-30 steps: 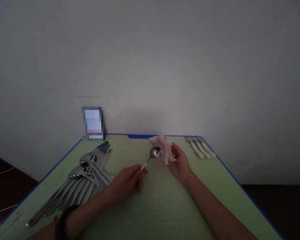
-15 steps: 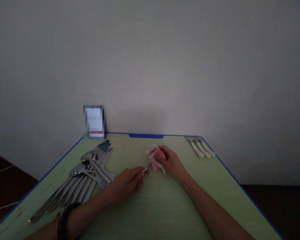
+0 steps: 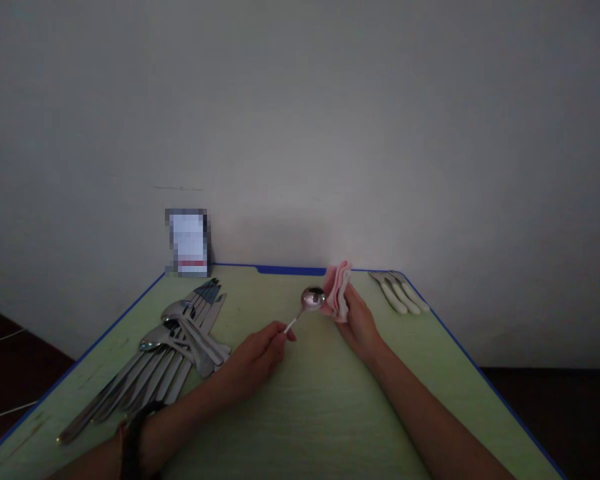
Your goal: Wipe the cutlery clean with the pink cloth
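Note:
My left hand [image 3: 257, 353] pinches the white handle of a spoon [image 3: 311, 300], whose shiny round bowl points up and away over the green table [image 3: 305, 413]. My right hand [image 3: 357, 323] is closed round a folded pink cloth [image 3: 338, 292], held just right of the spoon's bowl and touching or almost touching it. A dark band sits on my left wrist.
A pile of several metal spoons and knives [image 3: 170, 350] lies on the table's left side. Three white-handled pieces of cutlery [image 3: 400, 293] lie at the far right corner. A blurred white card [image 3: 187, 243] stands against the wall at the far left. The table has a blue edge.
Half a second ago the cloth was wrapped over the spoon's bowl low near the table. Now the cloth has come off to the right and the bare bowl is raised again.

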Motion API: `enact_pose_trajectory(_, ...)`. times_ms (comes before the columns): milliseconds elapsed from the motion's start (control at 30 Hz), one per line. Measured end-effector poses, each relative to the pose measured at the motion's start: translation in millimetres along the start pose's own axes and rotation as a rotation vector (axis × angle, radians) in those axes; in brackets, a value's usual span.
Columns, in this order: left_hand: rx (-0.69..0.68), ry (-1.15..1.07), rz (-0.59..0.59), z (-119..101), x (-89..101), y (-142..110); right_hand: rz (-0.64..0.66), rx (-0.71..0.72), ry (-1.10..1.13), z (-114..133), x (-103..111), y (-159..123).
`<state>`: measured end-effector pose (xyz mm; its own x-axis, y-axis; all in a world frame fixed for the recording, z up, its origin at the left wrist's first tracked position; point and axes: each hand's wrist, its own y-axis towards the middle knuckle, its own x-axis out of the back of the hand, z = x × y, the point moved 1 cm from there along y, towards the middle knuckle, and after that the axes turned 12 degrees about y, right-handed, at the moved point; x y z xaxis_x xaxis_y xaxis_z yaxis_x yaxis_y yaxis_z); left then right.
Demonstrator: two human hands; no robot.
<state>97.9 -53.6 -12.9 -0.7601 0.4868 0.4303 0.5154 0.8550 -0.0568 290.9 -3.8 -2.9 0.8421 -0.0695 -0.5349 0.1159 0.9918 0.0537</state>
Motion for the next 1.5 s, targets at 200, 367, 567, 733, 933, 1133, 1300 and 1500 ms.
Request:
enact_pose_trajectory(200, -0.027, 0.017, 0.029, -1.0, 0.3, -0.3, 0.111, -0.064, -0.168, -5.7, 6.3, 0.3)
enact_pose_trajectory(367, -0.004, -0.066, -0.015, 2.8, -2.0, 1.3, 0.154, -0.122, -0.123, -5.9, 6.5, -2.2)
enact_pose_trajectory(567, 0.023, -0.049, -0.069, 3.5, -2.0, 3.8, 0.232, -0.186, 0.06, -0.2, 2.1, -5.5)
enact_pose_trajectory(733, -0.017, 0.237, -0.1, -5.4, 2.5, 1.5, 0.374, -0.163, -0.092, 2.4, 0.3, -7.2)
enact_pose_trajectory(933, -0.061, 0.339, -0.116, -11.0, 4.5, 0.9, 0.422, -0.128, -0.419, -3.5, -5.2, -8.6)
enact_pose_trajectory(1133, -0.055, 0.369, -0.087, -14.3, 4.9, -0.6, 0.366, -0.176, -0.142, -3.5, -5.7, -7.0)
enact_pose_trajectory(1300, 0.0, 0.332, -0.063, -13.0, 4.1, 0.8, 0.264, -0.102, -0.025, -3.7, -3.7, -6.3)
enact_pose_trajectory(1500, 0.022, 0.275, 0.013, -13.8, 3.5, -0.8, 0.343, -0.096, -0.084, -6.3, -4.5, -6.0)
